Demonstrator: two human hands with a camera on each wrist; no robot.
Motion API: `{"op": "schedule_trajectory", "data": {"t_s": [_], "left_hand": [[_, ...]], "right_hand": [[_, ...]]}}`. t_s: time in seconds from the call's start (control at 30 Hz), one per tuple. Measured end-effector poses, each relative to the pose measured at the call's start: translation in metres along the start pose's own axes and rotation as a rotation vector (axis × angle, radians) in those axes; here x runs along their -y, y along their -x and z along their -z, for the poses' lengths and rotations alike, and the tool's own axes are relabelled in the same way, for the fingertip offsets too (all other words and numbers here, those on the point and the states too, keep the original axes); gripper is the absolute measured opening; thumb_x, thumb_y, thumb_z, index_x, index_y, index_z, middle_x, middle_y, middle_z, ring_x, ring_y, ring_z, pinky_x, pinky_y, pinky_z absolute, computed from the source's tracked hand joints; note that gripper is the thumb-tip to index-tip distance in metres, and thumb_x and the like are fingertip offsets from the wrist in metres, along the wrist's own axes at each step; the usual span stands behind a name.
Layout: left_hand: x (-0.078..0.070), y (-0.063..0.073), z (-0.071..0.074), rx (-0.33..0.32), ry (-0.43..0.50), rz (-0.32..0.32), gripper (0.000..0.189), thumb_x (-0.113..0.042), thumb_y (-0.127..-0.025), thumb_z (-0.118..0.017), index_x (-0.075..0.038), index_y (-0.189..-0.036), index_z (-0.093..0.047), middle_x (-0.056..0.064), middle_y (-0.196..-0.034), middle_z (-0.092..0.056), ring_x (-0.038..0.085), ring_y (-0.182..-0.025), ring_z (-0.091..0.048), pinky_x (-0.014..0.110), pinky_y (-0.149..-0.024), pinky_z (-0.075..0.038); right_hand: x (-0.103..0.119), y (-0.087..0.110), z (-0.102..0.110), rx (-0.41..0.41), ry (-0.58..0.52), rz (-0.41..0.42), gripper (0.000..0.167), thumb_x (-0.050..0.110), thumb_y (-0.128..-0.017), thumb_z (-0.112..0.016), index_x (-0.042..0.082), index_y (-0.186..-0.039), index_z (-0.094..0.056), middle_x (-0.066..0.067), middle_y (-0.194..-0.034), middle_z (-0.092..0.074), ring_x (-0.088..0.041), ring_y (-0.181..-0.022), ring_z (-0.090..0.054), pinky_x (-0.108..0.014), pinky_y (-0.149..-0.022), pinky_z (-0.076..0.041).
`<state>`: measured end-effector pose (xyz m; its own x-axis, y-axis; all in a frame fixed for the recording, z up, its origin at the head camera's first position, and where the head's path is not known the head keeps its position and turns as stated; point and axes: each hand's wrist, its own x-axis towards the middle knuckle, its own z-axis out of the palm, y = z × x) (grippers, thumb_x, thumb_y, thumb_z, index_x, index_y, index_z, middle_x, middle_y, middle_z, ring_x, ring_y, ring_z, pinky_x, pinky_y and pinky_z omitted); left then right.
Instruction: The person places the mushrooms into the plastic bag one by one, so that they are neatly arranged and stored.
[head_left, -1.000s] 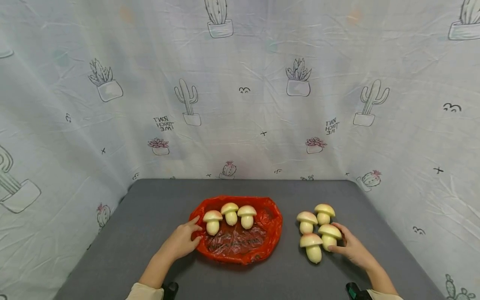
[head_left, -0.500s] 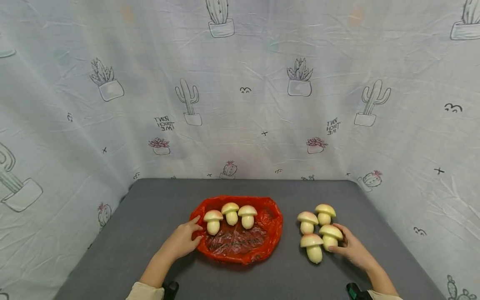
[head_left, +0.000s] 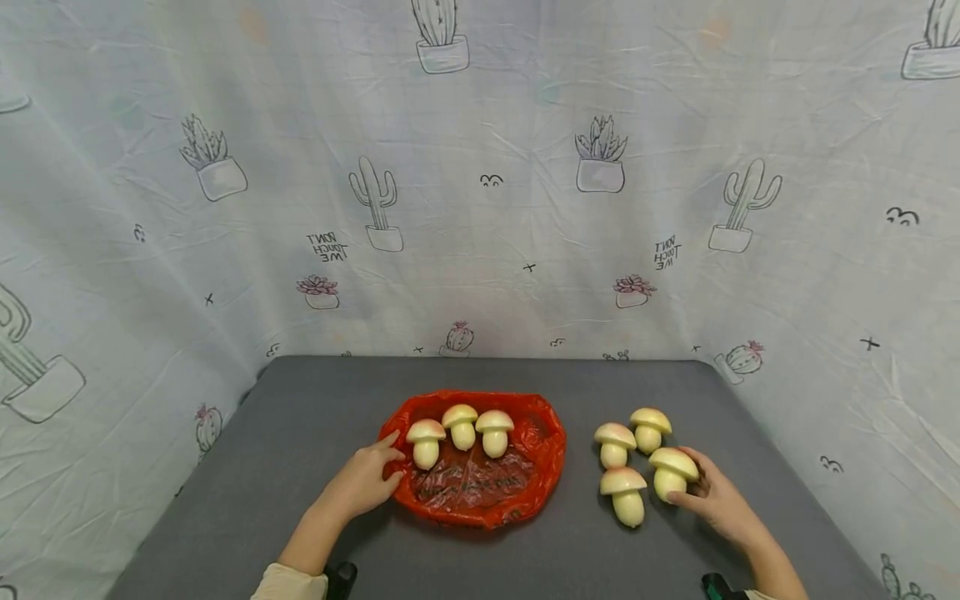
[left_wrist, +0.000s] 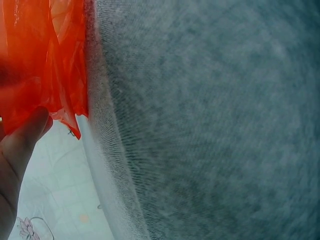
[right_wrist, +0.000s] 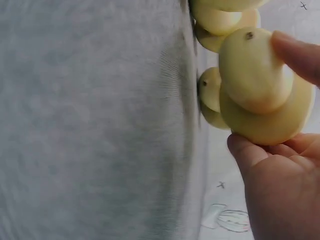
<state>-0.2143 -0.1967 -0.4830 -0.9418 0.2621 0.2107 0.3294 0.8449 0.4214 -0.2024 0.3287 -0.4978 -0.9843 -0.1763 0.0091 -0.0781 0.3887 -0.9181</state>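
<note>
My right hand (head_left: pixel 723 500) grips a pale yellow toy mushroom (head_left: pixel 671 473) between thumb and fingers. The right wrist view shows this mushroom (right_wrist: pixel 255 75) with its stem towards the camera and the thumb against it. Close by on its left lie three more mushrooms: one at the front (head_left: pixel 624 498), one behind it (head_left: pixel 613 442) and one farthest back (head_left: pixel 649 427). My left hand (head_left: pixel 363 482) holds the left edge of a red plastic bag (head_left: pixel 551 475) that is spread open. In the left wrist view, the thumb (left_wrist: pixel 31 129) presses on the red plastic.
Inside the bag, along its back, lie three mushrooms: left (head_left: pixel 426 446), middle (head_left: pixel 460 425) and right (head_left: pixel 494 432). A dark grey table (head_left: pixel 315 392) carries everything. Behind and beside it hangs a white cloth (head_left: pixel 465 233) printed with cacti.
My right hand has shifted slightly right with the gripped mushroom, which now stands apart from the other mushrooms. My left hand and the bag have stayed in place.
</note>
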Motion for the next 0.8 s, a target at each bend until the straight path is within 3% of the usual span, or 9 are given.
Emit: {"op": "schedule_trajectory", "data": {"t_s": [0.23, 0.33, 0.37, 0.63, 0.8], "left_hand": [[0.001, 0.000, -0.001, 0.001, -0.006, 0.005, 0.022, -0.011, -0.082, -0.070, 0.001, -0.101, -0.072, 0.023, -0.137, -0.050, 0.037, -0.110, -0.061, 0.046, -0.086, -0.051], [0.000, 0.000, 0.000, 0.011, -0.002, 0.011, 0.022, -0.010, -0.082, -0.070, 0.001, -0.101, -0.072, 0.023, -0.137, -0.050, 0.037, -0.109, -0.061, 0.045, -0.085, -0.052], [0.000, 0.000, 0.001, 0.014, 0.000, 0.013, 0.023, -0.010, -0.082, -0.070, 0.001, -0.101, -0.071, 0.023, -0.138, -0.050, 0.037, -0.109, -0.061, 0.045, -0.084, -0.052], [-0.001, 0.001, 0.002, 0.011, 0.004, 0.012, 0.023, -0.010, -0.082, -0.070, 0.001, -0.102, -0.071, 0.023, -0.138, -0.049, 0.037, -0.108, -0.061, 0.044, -0.084, -0.052], [-0.001, 0.001, 0.002, 0.014, 0.003, 0.004, 0.024, -0.010, -0.082, -0.070, 0.001, -0.103, -0.071, 0.024, -0.137, -0.049, 0.038, -0.109, -0.061, 0.046, -0.085, -0.051]], "right_hand": [[0.020, 0.004, 0.002, -0.015, -0.036, 0.105, 0.082, 0.010, -0.089, -0.064, -0.009, -0.146, -0.008, -0.024, -0.144, -0.024, 0.029, -0.108, -0.033, 0.000, -0.086, -0.035], [0.028, 0.001, 0.000, -0.001, -0.032, 0.152, 0.081, 0.009, -0.089, -0.064, -0.008, -0.147, -0.009, -0.024, -0.144, -0.025, 0.027, -0.111, -0.033, 0.000, -0.089, -0.033], [0.032, -0.001, -0.002, 0.007, -0.030, 0.162, 0.081, 0.010, -0.089, -0.064, -0.008, -0.147, -0.009, -0.029, -0.145, -0.021, 0.027, -0.112, -0.033, 0.001, -0.090, -0.032], [0.055, -0.023, -0.023, 0.082, -0.029, 0.295, 0.079, 0.005, -0.088, -0.065, -0.005, -0.147, -0.014, -0.030, -0.146, -0.023, 0.019, -0.119, -0.037, -0.003, -0.092, -0.035], [0.065, -0.039, -0.042, 0.144, -0.004, 0.313, 0.076, 0.007, -0.088, -0.065, -0.003, -0.148, -0.018, -0.027, -0.143, -0.030, 0.014, -0.120, -0.039, -0.009, -0.095, -0.038]]}}
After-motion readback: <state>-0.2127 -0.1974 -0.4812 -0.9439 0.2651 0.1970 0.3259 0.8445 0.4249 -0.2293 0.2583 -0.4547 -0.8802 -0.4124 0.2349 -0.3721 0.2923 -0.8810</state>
